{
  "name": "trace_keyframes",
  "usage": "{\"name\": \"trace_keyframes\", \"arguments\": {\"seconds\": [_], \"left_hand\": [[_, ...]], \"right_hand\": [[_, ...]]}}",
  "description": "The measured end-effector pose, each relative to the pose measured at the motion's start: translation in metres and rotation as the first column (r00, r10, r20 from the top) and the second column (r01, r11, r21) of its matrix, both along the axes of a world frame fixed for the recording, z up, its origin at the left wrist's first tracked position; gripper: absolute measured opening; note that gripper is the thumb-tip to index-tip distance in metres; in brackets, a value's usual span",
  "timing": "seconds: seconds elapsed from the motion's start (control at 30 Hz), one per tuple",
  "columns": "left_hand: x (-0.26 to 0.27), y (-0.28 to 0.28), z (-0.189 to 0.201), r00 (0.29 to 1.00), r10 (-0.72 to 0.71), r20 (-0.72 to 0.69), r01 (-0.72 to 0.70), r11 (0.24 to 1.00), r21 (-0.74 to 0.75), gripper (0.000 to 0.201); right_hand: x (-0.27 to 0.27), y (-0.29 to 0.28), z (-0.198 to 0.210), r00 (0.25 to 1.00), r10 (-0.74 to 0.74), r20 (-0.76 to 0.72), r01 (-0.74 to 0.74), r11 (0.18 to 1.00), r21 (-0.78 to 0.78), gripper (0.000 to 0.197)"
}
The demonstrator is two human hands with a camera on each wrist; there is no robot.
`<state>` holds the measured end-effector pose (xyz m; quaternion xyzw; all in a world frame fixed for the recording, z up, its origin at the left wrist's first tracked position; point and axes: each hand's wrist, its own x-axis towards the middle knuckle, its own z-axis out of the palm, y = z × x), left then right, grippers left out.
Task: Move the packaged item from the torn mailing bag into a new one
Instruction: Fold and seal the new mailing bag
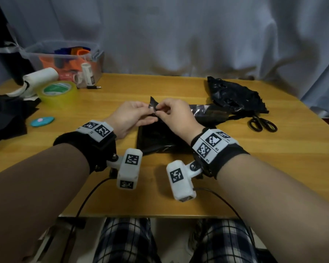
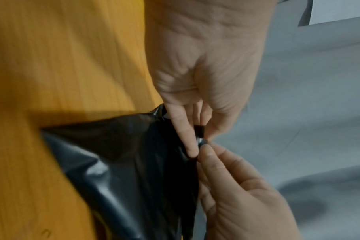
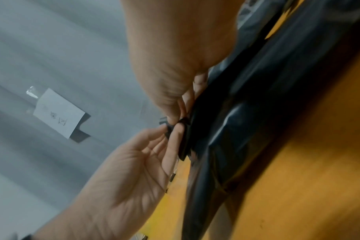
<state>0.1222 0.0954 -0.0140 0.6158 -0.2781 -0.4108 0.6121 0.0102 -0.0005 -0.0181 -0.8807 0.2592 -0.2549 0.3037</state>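
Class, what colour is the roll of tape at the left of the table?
Yellow, with a green and white core label: the roll of tape shows best in the head view.

Dim, even indoor light; head view bends at its edges, both wrist views smeared and soft

Black mailing bag (image 1: 156,137); yellow tape roll (image 1: 58,93); blue-white plaid trousers (image 1: 125,242).

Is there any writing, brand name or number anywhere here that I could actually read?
No word or number reads clearly.
Wrist bands: square black-and-white code patterns; tiny characters beside them too small to read.
White wrist cameras: code patterns only.
Yellow tape roll: green printed label on its core, blurred.
White bottle: small dark label, unreadable.
Paper slip on the curtain: faint marks, illegible.
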Motion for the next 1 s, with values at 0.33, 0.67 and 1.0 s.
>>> {"name": "trace_keyframes", "arguments": {"seconds": [0.33, 0.67, 1.0], "left_hand": [[-0.002, -0.005, 0.003, 0.971, -0.07, 0.229, 0.067, 0.998, 0.021, 0.007], [-0.001, -0.014, 0.004, 0.974, 0.027, 0.226, -0.018, 0.999, -0.041, 0.007], [0.012, -0.022, -0.004, 0.96, 0.221, 0.173, -0.223, 0.975, -0.011, 0.004]], "right_hand": [[0.001, -0.006, 0.002, 0.99, -0.063, 0.126, 0.057, 0.997, 0.054, 0.024], [-0.007, -0.023, 0.006, 0.983, -0.043, 0.181, -0.016, 0.949, 0.314, 0.009], [-0.077, -0.09, 0.021, 0.866, -0.414, 0.28, 0.259, 0.851, 0.457, 0.015]]}}
